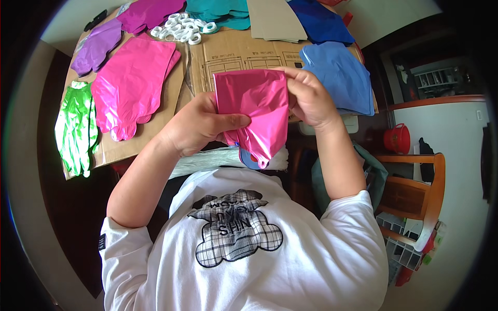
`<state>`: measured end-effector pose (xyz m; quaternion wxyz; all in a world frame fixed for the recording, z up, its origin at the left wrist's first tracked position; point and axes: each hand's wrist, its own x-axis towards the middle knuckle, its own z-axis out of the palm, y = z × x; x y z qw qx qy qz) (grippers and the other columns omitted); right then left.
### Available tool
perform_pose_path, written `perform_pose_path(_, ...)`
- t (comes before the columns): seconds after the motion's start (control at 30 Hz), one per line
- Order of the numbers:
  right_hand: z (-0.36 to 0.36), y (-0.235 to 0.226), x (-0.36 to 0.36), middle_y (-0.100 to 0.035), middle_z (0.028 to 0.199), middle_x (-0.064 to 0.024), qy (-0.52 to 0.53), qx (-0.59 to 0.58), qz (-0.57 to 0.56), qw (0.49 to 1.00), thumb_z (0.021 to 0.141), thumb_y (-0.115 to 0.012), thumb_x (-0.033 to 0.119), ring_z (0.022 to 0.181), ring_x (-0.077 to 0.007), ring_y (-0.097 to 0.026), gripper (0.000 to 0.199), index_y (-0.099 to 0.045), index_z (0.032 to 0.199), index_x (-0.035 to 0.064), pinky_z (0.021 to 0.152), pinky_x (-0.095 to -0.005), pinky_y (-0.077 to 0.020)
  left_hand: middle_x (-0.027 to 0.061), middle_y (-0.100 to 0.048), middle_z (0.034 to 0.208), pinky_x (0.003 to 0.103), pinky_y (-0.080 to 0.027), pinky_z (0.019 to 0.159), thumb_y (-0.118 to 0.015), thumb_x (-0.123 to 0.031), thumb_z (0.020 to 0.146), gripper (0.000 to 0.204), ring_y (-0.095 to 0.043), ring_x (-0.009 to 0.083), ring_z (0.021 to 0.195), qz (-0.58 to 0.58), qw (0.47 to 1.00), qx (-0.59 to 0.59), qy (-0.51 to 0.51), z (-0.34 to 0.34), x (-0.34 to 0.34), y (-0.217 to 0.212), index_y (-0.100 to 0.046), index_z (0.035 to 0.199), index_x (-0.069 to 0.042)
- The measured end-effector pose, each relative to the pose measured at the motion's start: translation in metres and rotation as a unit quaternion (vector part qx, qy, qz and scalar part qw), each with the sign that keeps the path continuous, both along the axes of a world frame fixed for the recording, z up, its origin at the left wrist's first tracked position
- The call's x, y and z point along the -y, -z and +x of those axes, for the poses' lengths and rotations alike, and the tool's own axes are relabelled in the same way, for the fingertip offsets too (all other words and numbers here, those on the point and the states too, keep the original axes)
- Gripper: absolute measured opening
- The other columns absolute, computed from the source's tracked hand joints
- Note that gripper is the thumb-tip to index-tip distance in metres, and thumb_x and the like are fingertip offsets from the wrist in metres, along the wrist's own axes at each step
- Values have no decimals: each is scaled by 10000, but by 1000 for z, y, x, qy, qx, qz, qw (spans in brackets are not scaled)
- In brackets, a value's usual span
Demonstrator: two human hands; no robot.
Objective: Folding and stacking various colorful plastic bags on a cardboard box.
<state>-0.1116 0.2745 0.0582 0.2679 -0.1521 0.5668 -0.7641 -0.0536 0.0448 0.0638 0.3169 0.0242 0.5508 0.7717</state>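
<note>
Between my hands, in front of my chest, is a flat, shiny pink foil balloon (pixel 259 98), folded over with its narrow tab pointing down. My left hand (pixel 210 122) grips its left side, thumb pressed on the front and fingers hidden behind. At its upper right corner, my right hand (pixel 309 96) pinches the foil with thumb and bent fingers. A pile of matching pink foil balloons (pixel 132 83) lies on the cardboard (pixel 223 52) to the left. Behind the held balloon's lower end, a small blue and red thing (pixel 249 158) shows only partly.
Around the cardboard lie green foil (pixel 77 127), purple foil (pixel 97 47), teal foil (pixel 220 11), beige foil (pixel 275 20), dark blue foil (pixel 321 22) and light blue foil (pixel 340 78). White ribbon rolls (pixel 181 28) sit at the back. A wooden chair (pixel 407 194) stands right.
</note>
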Motion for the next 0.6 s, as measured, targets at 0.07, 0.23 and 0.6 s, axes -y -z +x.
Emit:
perform_pose_path(0.07,-3,-7,-10,-673,1015,-112,-33,102,-43,993,963,-460,173,875,-144,-644,343,-554,1233,-17,755,-270,-523,14,-665,869,237,-525,622,-659,-47,871,187,-619,87,707,-5,1000,14,-21,-3,0,-2,-643,1056,-31)
perform_pose_path(0.23,10,-15,-1,-683,941,-39,10,72,62,995,973,-508,297,809,-96,-621,316,-648,1058,26,695,-252,-498,31,-671,936,247,-520,708,-653,-34,870,235,-623,94,785,-31,998,-54,-2,-8,3,3,-620,1101,-9)
perform_pose_path(0.6,2,-5,14,-665,872,-5,34,92,6,995,920,-615,177,778,-66,-597,158,-666,948,30,732,-211,-469,42,-669,1013,256,-500,773,-643,16,851,306,-617,98,862,-33,997,-48,57,-5,7,12,-598,1153,-5)
